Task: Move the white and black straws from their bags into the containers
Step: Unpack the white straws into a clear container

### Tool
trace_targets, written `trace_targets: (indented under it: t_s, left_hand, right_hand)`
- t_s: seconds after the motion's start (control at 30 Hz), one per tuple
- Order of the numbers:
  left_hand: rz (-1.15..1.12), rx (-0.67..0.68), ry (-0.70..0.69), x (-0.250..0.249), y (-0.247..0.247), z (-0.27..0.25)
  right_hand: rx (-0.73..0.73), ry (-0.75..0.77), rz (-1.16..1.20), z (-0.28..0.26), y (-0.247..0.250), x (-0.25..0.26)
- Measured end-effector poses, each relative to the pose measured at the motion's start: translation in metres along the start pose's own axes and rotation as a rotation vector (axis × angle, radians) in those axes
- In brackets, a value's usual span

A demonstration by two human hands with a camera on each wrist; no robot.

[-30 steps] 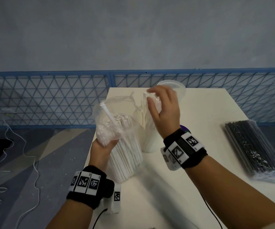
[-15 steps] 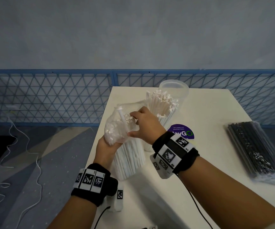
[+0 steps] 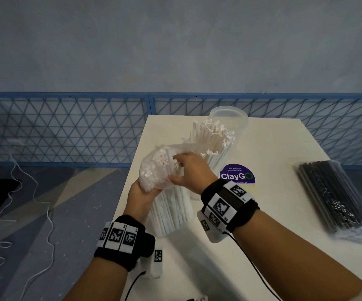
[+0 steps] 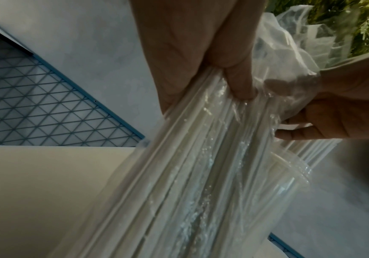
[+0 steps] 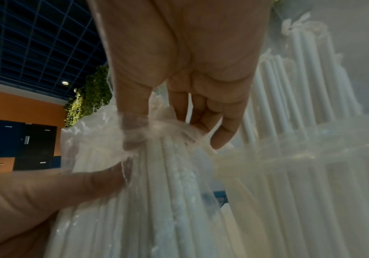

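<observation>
A clear bag of white straws stands upright near the table's left edge. My left hand grips it from the left around its upper part; in the left wrist view the fingers press into the plastic. My right hand reaches into the bag's open top and pinches straw ends there, thumb veiled by plastic film. Just behind stands a clear container filled with white straws. A second clear container stands behind it, its contents unclear. The bag of black straws lies flat at the right.
The white table has a purple ClayGo sticker beside the containers. A blue mesh railing runs behind the table. White cord lies on the floor to the left. A tagged white block lies by my left wrist.
My right hand has left the straws in the container and come down-left into the bag's mouth. The bag and my left hand have sunk slightly.
</observation>
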State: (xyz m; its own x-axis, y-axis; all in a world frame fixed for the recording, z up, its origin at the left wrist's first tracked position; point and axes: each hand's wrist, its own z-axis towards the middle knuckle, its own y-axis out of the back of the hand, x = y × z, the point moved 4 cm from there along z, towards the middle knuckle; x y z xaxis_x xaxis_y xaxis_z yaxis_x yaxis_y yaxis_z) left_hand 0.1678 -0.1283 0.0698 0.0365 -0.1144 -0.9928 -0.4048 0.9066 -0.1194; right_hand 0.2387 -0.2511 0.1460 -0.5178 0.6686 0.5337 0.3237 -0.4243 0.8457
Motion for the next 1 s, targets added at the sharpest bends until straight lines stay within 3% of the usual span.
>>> trace_targets:
  t_s: [0.2,0.47,0.77,1.0]
  left_hand:
    - [0.032,0.033,-0.017,0.0,-0.004,-0.005]
    - [0.009,0.155,0.02,0.001,-0.008,-0.002]
    - [-0.038,0.076,0.05,-0.001,-0.009,0.002]
    - [-0.065,0.059,0.014,-0.007,-0.009,0.005]
  right_hand:
    - [0.155,-0.184,-0.012,-0.001,-0.003,-0.007]
    - [-0.107,-0.245,0.492,-0.008,-0.015,-0.011]
    - [-0.35,-0.1,0.624,-0.015,-0.008,-0.004]
    - [-0.31,0.045,0.805,-0.019,0.015,0.004]
